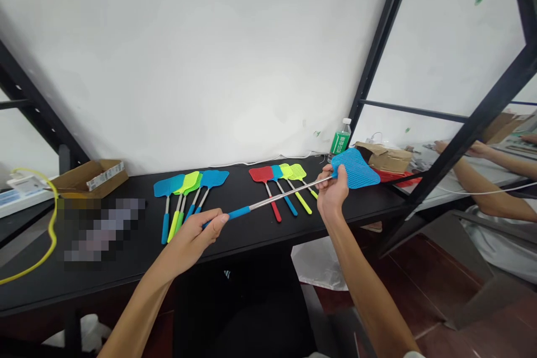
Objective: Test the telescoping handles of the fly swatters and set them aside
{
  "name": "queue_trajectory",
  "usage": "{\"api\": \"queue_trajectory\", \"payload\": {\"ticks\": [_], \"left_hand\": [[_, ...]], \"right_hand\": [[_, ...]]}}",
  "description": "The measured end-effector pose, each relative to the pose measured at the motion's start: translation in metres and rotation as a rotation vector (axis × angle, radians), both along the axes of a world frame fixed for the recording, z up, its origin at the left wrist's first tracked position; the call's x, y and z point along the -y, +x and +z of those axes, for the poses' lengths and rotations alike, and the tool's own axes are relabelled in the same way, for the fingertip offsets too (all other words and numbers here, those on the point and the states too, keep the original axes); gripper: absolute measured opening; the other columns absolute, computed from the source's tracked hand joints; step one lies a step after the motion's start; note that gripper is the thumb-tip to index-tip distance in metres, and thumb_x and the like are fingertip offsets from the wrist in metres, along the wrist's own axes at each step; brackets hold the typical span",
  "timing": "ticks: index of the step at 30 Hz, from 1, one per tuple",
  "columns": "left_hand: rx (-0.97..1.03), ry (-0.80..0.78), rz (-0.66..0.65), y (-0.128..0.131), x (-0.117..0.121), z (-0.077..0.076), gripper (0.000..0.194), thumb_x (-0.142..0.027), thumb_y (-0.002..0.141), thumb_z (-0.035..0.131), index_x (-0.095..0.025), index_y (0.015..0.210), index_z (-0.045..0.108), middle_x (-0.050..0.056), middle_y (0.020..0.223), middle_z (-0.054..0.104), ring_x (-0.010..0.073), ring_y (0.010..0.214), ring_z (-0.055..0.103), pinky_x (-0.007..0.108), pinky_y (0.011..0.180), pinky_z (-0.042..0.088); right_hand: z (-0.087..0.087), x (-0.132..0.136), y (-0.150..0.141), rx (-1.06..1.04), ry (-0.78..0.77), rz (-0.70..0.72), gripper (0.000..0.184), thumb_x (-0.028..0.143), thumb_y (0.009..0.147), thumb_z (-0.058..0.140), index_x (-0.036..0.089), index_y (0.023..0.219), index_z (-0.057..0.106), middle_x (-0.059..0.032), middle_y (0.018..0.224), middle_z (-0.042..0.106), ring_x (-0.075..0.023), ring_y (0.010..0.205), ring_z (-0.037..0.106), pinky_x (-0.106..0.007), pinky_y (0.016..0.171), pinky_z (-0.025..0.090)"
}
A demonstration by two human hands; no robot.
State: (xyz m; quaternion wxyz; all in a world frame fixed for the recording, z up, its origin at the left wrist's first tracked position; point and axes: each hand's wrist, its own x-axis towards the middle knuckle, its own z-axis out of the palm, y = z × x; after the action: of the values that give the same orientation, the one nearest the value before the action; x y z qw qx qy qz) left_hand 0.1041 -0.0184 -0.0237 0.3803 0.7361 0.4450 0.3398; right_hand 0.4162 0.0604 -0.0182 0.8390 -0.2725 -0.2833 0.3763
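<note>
I hold a blue fly swatter [356, 168] stretched out above the black table [126, 257]. My left hand [197, 232] is closed round its blue handle grip. My right hand [333, 190] pinches the neck just below the blue mesh head. The telescopic metal rod [285, 196] runs between the two hands. On the table behind lie two groups of swatters: blue and green ones [188, 184] at the left, and a red, a blue and yellow-green ones [281, 176] at the right.
A green-labelled bottle [342, 137] and an open cardboard box [384, 156] stand at the table's right end. Another box [90, 176] sits at the left, near a yellow cable [50, 224]. A black metal frame [461, 140] rises at the right; another person's arms [482, 179] work beyond it.
</note>
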Motion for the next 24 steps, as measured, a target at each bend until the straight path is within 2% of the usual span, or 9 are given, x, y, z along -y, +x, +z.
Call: {"api": "queue_trajectory", "payload": {"ticks": [8,13,17,20,24], "left_hand": [[-0.218,0.221,0.089,0.003,0.012,0.019,0.040,-0.049,0.098,0.039,-0.022,0.069,0.041,-0.003,0.065,0.035,0.0146,0.057,0.034,0.026,0.054,0.029],[-0.340,0.277,0.045,0.027,0.020,0.012,0.035,-0.043,0.100,0.040,-0.022,0.072,0.040,-0.003,0.065,0.042,0.0155,0.058,0.042,0.028,0.057,0.027],[-0.337,0.300,0.054,0.048,0.023,0.002,0.034,-0.040,0.101,0.037,-0.023,0.072,0.036,-0.004,0.060,0.038,0.0151,0.053,0.039,0.030,0.056,0.023],[-0.296,0.294,0.068,0.050,0.021,0.001,0.036,-0.042,0.102,0.034,-0.023,0.072,0.033,-0.005,0.059,0.034,0.0145,0.052,0.035,0.030,0.055,0.022],[-0.264,0.213,0.032,0.048,0.021,0.001,0.037,-0.045,0.102,0.032,-0.023,0.073,0.034,-0.004,0.061,0.035,0.0147,0.054,0.035,0.029,0.054,0.022]], "right_hand": [[0.004,0.002,0.000,-0.004,-0.005,0.045,0.044,0.057,0.092,0.046,0.020,0.071,0.054,0.0083,0.045,0.029,-0.0073,0.039,0.031,-0.022,0.042,0.028],[0.002,0.011,-0.024,0.028,-0.053,0.132,0.043,0.057,0.090,0.049,0.019,0.071,0.058,0.0079,0.045,0.030,-0.0076,0.040,0.029,-0.022,0.042,0.028],[-0.005,0.022,-0.052,0.098,-0.057,0.215,0.044,0.058,0.090,0.049,0.019,0.071,0.059,0.0067,0.045,0.032,-0.0085,0.042,0.031,-0.023,0.042,0.028],[-0.008,0.027,-0.062,0.128,-0.036,0.258,0.047,0.061,0.091,0.047,0.020,0.070,0.058,0.0069,0.045,0.031,-0.0089,0.041,0.030,-0.023,0.042,0.028],[-0.011,0.025,-0.061,0.185,-0.041,0.256,0.048,0.060,0.091,0.047,0.019,0.070,0.060,0.0062,0.046,0.033,-0.0086,0.042,0.033,-0.022,0.044,0.031]]}}
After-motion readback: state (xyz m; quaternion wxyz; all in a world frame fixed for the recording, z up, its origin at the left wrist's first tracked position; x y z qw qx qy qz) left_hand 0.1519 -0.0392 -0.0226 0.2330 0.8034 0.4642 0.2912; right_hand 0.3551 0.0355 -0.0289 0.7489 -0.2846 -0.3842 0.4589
